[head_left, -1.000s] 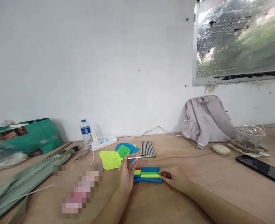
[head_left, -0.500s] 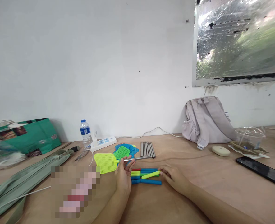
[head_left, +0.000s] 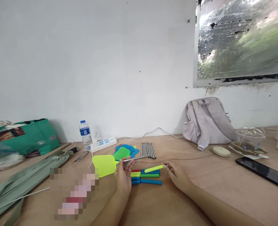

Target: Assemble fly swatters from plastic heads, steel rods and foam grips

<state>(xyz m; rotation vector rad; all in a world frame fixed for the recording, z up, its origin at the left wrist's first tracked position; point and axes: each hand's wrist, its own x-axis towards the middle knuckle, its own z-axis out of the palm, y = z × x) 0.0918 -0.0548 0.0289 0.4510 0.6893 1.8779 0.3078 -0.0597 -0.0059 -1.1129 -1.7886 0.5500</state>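
Lower centre: two hands, one left (head_left: 123,177) and one right (head_left: 177,177); one raised yellow handle sleeve (head_left: 154,169), and at least six other handle sleeves (head_left: 151,181). Centre: one held metal tube (head_left: 142,157), at least six row tubes (head_left: 145,149), one yellow swatter head (head_left: 104,166), one green swatter head (head_left: 122,153), blue heads (head_left: 134,151) too overlapped to count. Left: one water bottle (head_left: 84,132), one power strip (head_left: 104,144). Right: one backpack (head_left: 207,122), one phone (head_left: 264,173).

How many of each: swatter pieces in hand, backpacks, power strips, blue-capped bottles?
Yellow mesh head on metal rod, left hand: 1
Yellow tube, right hand: 1
Backpack: 1
Power strip: 1
Blue-capped bottle: 1
Total: 5
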